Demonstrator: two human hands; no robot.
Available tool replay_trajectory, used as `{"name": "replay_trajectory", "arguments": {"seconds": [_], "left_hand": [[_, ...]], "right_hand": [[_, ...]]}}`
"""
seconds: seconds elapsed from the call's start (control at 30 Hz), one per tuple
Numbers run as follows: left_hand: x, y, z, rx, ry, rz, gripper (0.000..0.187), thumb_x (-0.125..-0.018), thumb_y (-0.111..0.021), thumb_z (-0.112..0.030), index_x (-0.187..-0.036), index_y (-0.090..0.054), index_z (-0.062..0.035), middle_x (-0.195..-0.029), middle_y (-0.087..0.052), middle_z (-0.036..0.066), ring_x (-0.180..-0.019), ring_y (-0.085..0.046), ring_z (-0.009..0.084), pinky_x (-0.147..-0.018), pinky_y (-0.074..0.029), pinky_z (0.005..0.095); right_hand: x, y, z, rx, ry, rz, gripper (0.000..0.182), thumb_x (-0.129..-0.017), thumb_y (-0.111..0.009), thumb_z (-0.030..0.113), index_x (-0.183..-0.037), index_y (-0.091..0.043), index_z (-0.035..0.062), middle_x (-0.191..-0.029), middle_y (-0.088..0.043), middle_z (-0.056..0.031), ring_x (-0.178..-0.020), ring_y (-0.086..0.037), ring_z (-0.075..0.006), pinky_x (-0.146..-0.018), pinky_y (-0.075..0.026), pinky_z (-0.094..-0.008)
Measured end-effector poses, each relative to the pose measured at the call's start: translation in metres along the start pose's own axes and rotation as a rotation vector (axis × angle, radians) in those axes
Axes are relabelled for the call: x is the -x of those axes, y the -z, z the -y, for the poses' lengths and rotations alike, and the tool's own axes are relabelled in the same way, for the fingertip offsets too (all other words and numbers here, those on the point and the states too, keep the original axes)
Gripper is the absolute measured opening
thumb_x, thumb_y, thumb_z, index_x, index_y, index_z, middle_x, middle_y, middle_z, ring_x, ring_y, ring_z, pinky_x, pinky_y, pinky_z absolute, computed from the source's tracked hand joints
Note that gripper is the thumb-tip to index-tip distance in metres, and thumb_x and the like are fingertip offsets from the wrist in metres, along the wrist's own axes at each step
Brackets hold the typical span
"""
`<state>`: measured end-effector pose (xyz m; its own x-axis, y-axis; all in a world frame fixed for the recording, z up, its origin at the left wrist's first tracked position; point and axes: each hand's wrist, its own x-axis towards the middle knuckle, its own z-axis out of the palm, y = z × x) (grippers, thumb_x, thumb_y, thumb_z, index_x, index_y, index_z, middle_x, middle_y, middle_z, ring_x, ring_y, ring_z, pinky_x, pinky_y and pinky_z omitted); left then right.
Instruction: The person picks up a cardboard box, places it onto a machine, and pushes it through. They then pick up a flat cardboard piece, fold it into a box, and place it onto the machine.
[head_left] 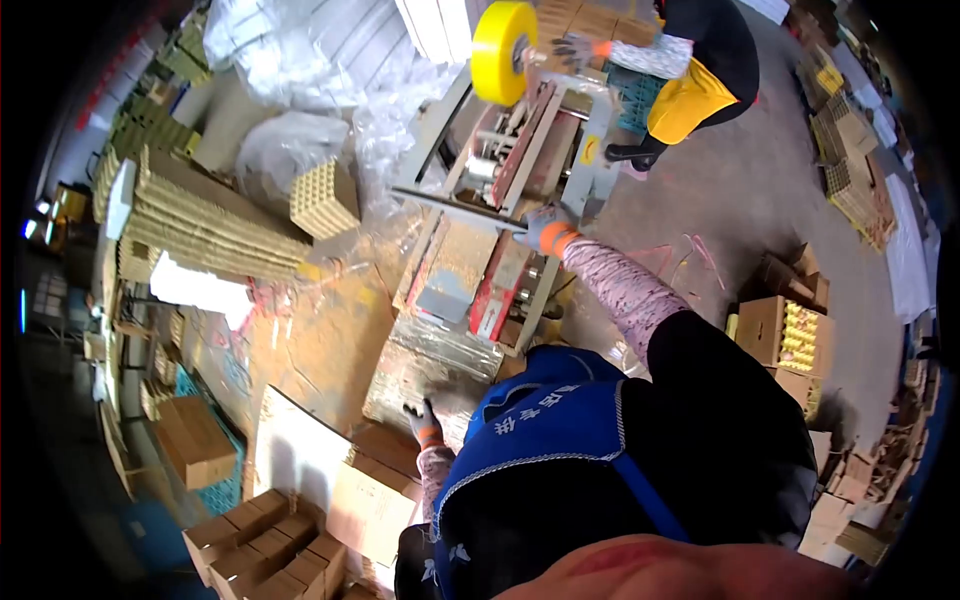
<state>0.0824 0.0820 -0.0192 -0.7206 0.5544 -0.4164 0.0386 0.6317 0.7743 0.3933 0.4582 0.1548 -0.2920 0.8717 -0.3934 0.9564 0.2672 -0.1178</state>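
My right hand (548,228), in a grey glove with an orange cuff, is closed at the near end of a dark metal bar (455,207). That bar crosses over a carton-sealing machine (530,190) with red side rails and rollers. A big yellow tape roll (497,55) is mounted at the machine's far end. Low in front of me, my left hand (427,425) has its gloved fingers spread and holds nothing. It is close to a surface wrapped in shiny clear film (432,365) and a cardboard carton (372,510).
Another person (705,60) in a yellow apron stands past the machine, one gloved hand (580,48) near cartons. Stacked egg trays (205,215) and plastic film (290,155) lie left. Several brown cartons (265,550) sit lower left; a carton with egg trays (765,330) is right.
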Motion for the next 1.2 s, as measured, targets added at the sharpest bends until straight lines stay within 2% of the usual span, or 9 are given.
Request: {"name": "replay_trajectory", "arguments": {"seconds": [0.07, 0.13, 0.27, 0.4, 0.53, 0.7, 0.8, 0.87, 1.2], "left_hand": [[-0.02, 0.018, 0.038, -0.38, -0.03, -0.158, 0.079, -0.079, -0.063, -0.04, -0.132, -0.027, 0.0067, -0.13, -0.036, 0.03, -0.12, -0.039, 0.0344, -0.098, -0.033, 0.0356], [-0.043, 0.035, 0.071, 0.428, 0.417, -0.3, 0.077, -0.075, -0.068, -0.04, -0.127, -0.036, 0.0061, -0.118, -0.05, 0.023, -0.102, -0.051, 0.0295, -0.087, -0.043, 0.0359], [0.011, 0.03, 0.008, 0.538, -0.21, -0.448, 0.069, -0.078, -0.067, -0.024, -0.13, -0.029, 0.0017, -0.122, -0.047, 0.02, -0.098, -0.053, 0.0272, -0.082, -0.048, 0.0401], [0.023, 0.031, 0.022, 0.836, 0.072, -0.338, 0.056, -0.083, -0.06, -0.023, -0.129, -0.034, -0.0053, -0.121, -0.049, 0.014, -0.099, -0.053, 0.0272, -0.085, -0.047, 0.0401], [-0.033, 0.031, 0.131, 0.85, 0.164, -0.389, 0.045, -0.081, -0.062, -0.025, -0.118, -0.047, -0.0041, -0.104, -0.056, 0.009, -0.078, -0.055, 0.0217, -0.062, -0.048, 0.0359], [0.065, 0.004, -0.024, 0.309, -0.233, -0.12, 0.052, -0.085, -0.058, -0.023, -0.13, -0.04, -0.0034, -0.097, -0.062, 0.008, -0.079, -0.056, 0.0165, -0.069, -0.045, 0.0269], [0.062, 0.029, -0.016, -0.561, -0.623, 0.169, 0.038, -0.085, -0.057, -0.028, -0.116, -0.054, -0.0057, -0.098, -0.062, 0.021, -0.087, -0.061, 0.0312, -0.074, -0.048, 0.0377], [0.106, 0.051, -0.091, -0.252, -0.467, 0.114, 0.028, -0.086, -0.056, -0.024, -0.1, -0.061, -0.0001, -0.093, -0.063, 0.02, -0.086, -0.061, 0.0284, -0.076, -0.048, 0.0355], [0.179, 0.229, 0.033, -0.147, -0.179, -1.151, 0.061, -0.073, -0.069, -0.018, -0.124, -0.042, 0.0026, -0.121, -0.046, 0.022, -0.113, -0.044, 0.0352, -0.097, -0.034, 0.0386]], "right_hand": [[0.005, 0.0, -0.002, -0.022, 0.044, -0.046, 0.056, -0.078, -0.048, 0.057, -0.102, -0.059, 0.0082, -0.102, -0.061, -0.0149, -0.096, -0.057, -0.0305, -0.089, -0.039, -0.0418], [0.004, -0.008, -0.006, -0.05, 0.077, -0.075, 0.057, -0.078, -0.048, 0.057, -0.104, -0.058, 0.0069, -0.107, -0.059, -0.0151, -0.1, -0.056, -0.0304, -0.091, -0.038, -0.0413], [0.013, -0.025, -0.014, -0.198, 0.281, -0.6, 0.044, -0.076, -0.057, 0.039, -0.108, -0.056, 0.0084, -0.115, -0.052, -0.0146, -0.11, -0.046, -0.0308, -0.094, -0.034, -0.0431], [0.034, -0.029, -0.015, -0.233, 0.644, -0.866, 0.037, -0.075, -0.057, 0.034, -0.104, -0.058, 0.0114, -0.11, -0.055, -0.0109, -0.102, -0.049, -0.0299, -0.089, -0.037, -0.0443], [0.067, -0.069, 0.0, -0.471, 0.961, -0.709, 0.03, -0.075, -0.057, 0.029, -0.101, -0.059, 0.0128, -0.108, -0.056, -0.01, -0.099, -0.051, -0.0307, -0.088, -0.039, -0.043], [0.113, -0.093, 0.025, -0.426, 1.054, -0.489, 0.028, -0.072, -0.06, 0.034, -0.09, -0.063, 0.0123, -0.093, -0.061, -0.0077, -0.089, -0.057, -0.0265, -0.08, -0.044, -0.0431], [0.114, -0.121, 0.051, -0.069, 1.083, -0.054, 0.035, -0.072, -0.058, 0.041, -0.091, -0.064, 0.0129, -0.088, -0.062, -0.0112, -0.088, -0.059, -0.0283, -0.078, -0.045, -0.0417], [0.091, -0.168, 0.068, 0.026, 1.121, -0.004, 0.037, -0.069, -0.055, 0.042, -0.086, -0.065, 0.0106, -0.086, -0.062, -0.0152, -0.08, -0.06, -0.0292, -0.069, -0.047, -0.0432], [0.154, -0.129, 0.275, -0.224, 1.05, 0.495, 0.046, -0.08, -0.056, 0.041, -0.116, -0.053, 0.0125, -0.109, -0.057, -0.0176, -0.1, -0.056, -0.0292, -0.088, -0.043, -0.0363]]}}
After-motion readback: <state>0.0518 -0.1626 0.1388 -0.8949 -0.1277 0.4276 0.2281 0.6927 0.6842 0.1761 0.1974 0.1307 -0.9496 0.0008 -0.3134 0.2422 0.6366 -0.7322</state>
